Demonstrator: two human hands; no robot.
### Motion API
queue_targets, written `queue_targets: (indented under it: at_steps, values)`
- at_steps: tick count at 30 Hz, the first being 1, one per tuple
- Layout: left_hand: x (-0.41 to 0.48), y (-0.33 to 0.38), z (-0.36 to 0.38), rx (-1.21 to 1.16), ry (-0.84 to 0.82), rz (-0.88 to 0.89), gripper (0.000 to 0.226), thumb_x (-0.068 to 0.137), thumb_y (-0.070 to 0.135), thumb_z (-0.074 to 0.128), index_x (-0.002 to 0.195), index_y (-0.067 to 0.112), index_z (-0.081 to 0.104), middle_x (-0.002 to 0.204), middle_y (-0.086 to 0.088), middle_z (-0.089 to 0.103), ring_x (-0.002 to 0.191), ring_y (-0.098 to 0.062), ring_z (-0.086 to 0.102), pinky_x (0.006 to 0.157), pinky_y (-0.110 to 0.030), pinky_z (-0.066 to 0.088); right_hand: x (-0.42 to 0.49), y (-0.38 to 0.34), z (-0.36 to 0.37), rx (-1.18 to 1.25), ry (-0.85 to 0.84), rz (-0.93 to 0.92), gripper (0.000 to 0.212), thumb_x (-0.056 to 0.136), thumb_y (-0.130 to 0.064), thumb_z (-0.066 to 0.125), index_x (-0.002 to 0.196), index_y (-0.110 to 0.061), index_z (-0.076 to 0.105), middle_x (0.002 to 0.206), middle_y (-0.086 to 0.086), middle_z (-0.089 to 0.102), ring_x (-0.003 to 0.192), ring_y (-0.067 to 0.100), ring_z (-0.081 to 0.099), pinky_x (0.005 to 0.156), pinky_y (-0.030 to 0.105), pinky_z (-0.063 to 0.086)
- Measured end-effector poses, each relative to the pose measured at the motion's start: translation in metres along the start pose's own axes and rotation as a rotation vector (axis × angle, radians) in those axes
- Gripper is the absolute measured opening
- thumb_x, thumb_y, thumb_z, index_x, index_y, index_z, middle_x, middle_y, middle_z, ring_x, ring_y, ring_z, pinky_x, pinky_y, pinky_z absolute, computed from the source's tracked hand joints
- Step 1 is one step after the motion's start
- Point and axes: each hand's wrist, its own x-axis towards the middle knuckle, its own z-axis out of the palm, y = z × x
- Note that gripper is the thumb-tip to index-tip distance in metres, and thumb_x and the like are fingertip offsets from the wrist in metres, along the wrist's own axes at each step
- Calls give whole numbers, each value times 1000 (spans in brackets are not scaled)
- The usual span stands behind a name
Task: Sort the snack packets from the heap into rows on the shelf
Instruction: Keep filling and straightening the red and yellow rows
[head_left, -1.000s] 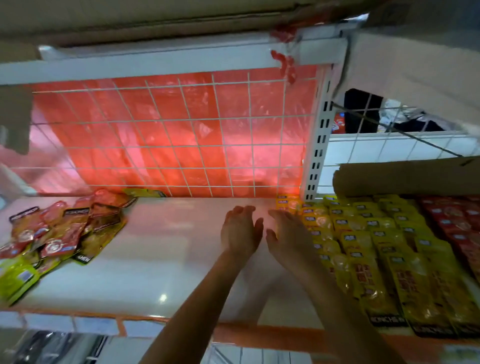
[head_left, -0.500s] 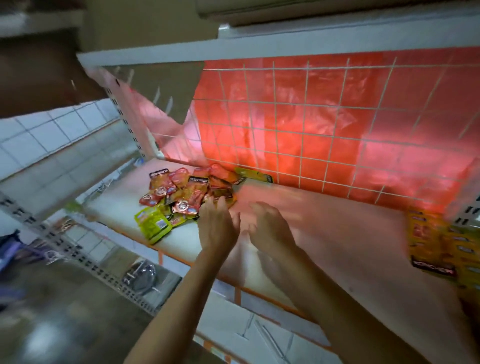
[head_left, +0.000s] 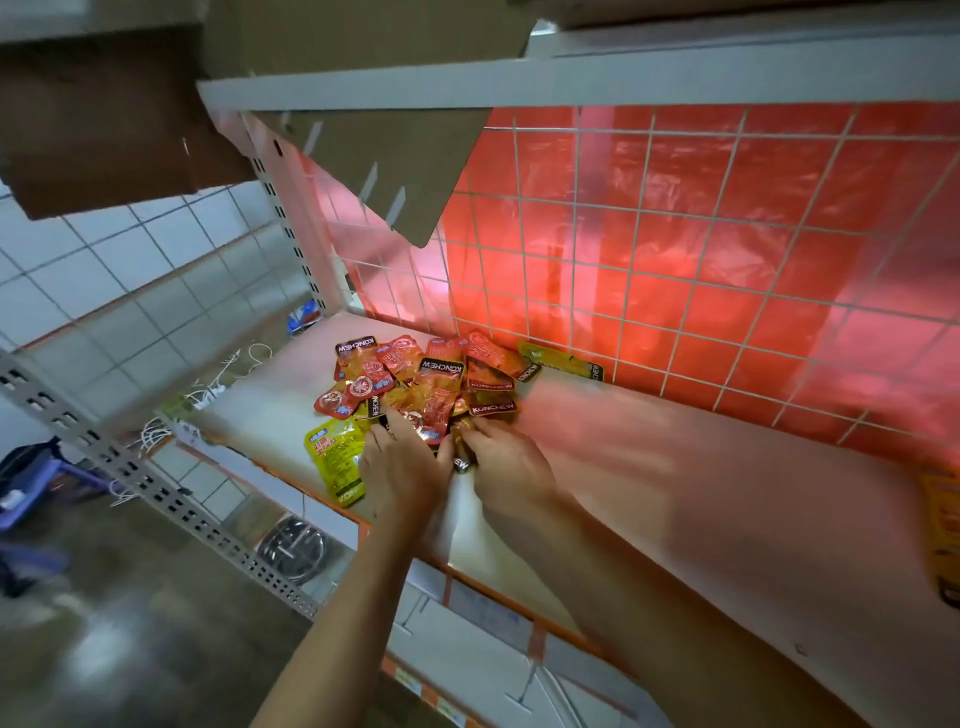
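1. Both hands are down at the heap (head_left: 426, 384) of snack packets, which sits on the white shelf (head_left: 675, 499) towards its left end, close against the back.
2. The left hand (head_left: 402, 467) lies on the near edge of the heap, fingers stretched out and slightly spread over the red and gold packets, touching them and not curled round any.
3. The right hand (head_left: 506, 462) is just beside it, its fingertips bent down onto a gold-brown packet at the heap's near right corner. I cannot tell whether it really pinches that packet or only presses on it.
4. A dark-ended packet (head_left: 461, 461) pokes out in the gap between the two hands.
5. A yellow-green packet (head_left: 335, 452) lies flat at the heap's near left side, partly under the left hand and reaching to the shelf's front edge.
6. One long yellow packet (head_left: 563, 361) lies apart from the pile, right along the foot of the wire grid (head_left: 628, 270).
7. Behind that white grid hangs a red plastic sheet (head_left: 727, 218).
8. Far right, well away from the heap, yellow packets (head_left: 943, 540) show at the picture's edge, blurred.
9. A cardboard flap (head_left: 395, 166) hangs down from above the back left corner.
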Motion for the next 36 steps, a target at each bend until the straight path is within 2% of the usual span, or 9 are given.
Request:
queue_targets:
  at_steps: [3, 6, 8, 11, 13, 20, 28, 33, 36]
  values:
    - [-7, 5, 4, 28, 4, 1, 63, 89, 50, 53, 131, 6, 42, 131, -20, 46, 127, -34, 40, 102, -43, 36, -8, 5, 4, -85, 61, -27, 35, 79, -11, 57, 113, -19, 62, 116, -2, 59, 111, 21, 52, 86, 31, 44]
    - [-17, 16, 6, 20, -11, 1, 73, 90, 43, 56, 144, 2, 29, 151, -27, 22, 143, -38, 15, 116, -45, 19, -8, 12, -3, -131, 86, 32, 26, 82, -19, 56, 107, -20, 61, 114, -1, 60, 108, 23, 52, 82, 33, 42]
    - [-22, 26, 4, 1, 31, 72, 74, 88, 35, 60, 145, 1, 29, 151, -28, 20, 142, -40, 17, 115, -45, 19, 0, 22, -18, -146, 126, 129, 26, 87, -20, 51, 110, -15, 61, 115, 5, 59, 107, 26, 52, 85, 34, 42]
    - [-24, 36, 5, -95, 194, 342, 42, 78, 14, 70, 118, 3, 61, 122, -20, 57, 112, -39, 53, 94, -44, 44, 22, 47, -47, -196, 215, 193, 30, 91, -15, 46, 119, -10, 55, 122, 9, 54, 114, 29, 45, 93, 36, 39]
    - [-28, 41, 7, -74, 131, 477, 20, 80, 19, 67, 97, 9, 68, 97, -10, 63, 91, -32, 57, 78, -37, 45, 36, 63, -61, -281, 280, 219, 32, 89, -13, 46, 120, -9, 51, 123, 9, 52, 116, 29, 43, 95, 36, 35]
    - [-33, 52, 18, 54, -43, 325, 47, 88, 55, 48, 117, 19, 57, 116, -1, 60, 105, -24, 46, 83, -34, 39, 57, 82, -68, -365, 251, 321, 28, 89, -4, 41, 115, -9, 51, 118, 10, 56, 117, 32, 43, 85, 40, 41]
    - [-20, 49, 12, -65, -173, 310, 56, 75, 51, 67, 120, 19, 58, 110, -5, 60, 102, -24, 50, 82, -30, 37, 55, 96, -67, -264, 249, 289, 30, 90, 0, 40, 114, -4, 58, 118, 16, 53, 116, 33, 44, 90, 37, 38]
    - [-25, 63, 11, -394, -216, 226, 39, 76, 31, 75, 108, 10, 63, 95, -6, 67, 88, -23, 61, 72, -32, 46, 19, 102, -68, 154, 489, 361, 19, 86, -5, 53, 98, -7, 68, 103, 11, 50, 102, 31, 51, 78, 30, 33]
    - [-29, 80, 14, -547, -246, 201, 32, 81, 25, 73, 107, 8, 64, 94, -5, 71, 86, -22, 65, 74, -33, 51, -13, 112, -76, 146, 587, 394, 18, 87, -9, 57, 98, -14, 70, 100, 15, 59, 96, 33, 55, 75, 34, 36]
